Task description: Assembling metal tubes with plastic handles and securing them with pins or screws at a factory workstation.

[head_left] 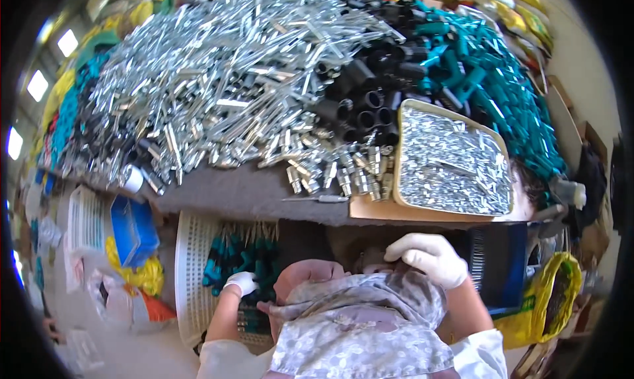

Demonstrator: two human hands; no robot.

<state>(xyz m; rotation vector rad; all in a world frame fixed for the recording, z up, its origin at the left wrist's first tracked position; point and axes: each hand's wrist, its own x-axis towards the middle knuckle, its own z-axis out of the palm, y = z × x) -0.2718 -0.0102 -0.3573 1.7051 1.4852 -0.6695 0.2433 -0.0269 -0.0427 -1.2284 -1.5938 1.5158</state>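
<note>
A workbench with a dark grey top [231,189] spans the view, and the biggest load on it is a heap of silver metal parts [218,68], long rods mostly toward the back and short fittings at the front. To its right lies a pile of teal plastic pieces [472,85], with black tubes [360,75] between the two. Below the bench, to the left of the person's lap, stands a white perforated basket [189,266]; a dark blue crate [505,273] is on the far right side. A cream-rimmed tray [397,174] of small metal pins [452,161] sits near the bench's front edge.

The right hand [432,257], white-gloved like the other, is raised above the lap with its fingers bent (whether anything is inside them, I cannot tell). The left hand [242,283] reaches into the basket, at the teal-handled tools [214,266] lying there, metal shafts toward the bench; its fingertips are hidden, so its grip cannot be told. Smallest, a slim pointed tool [330,198] lies along the bench edge.
</note>
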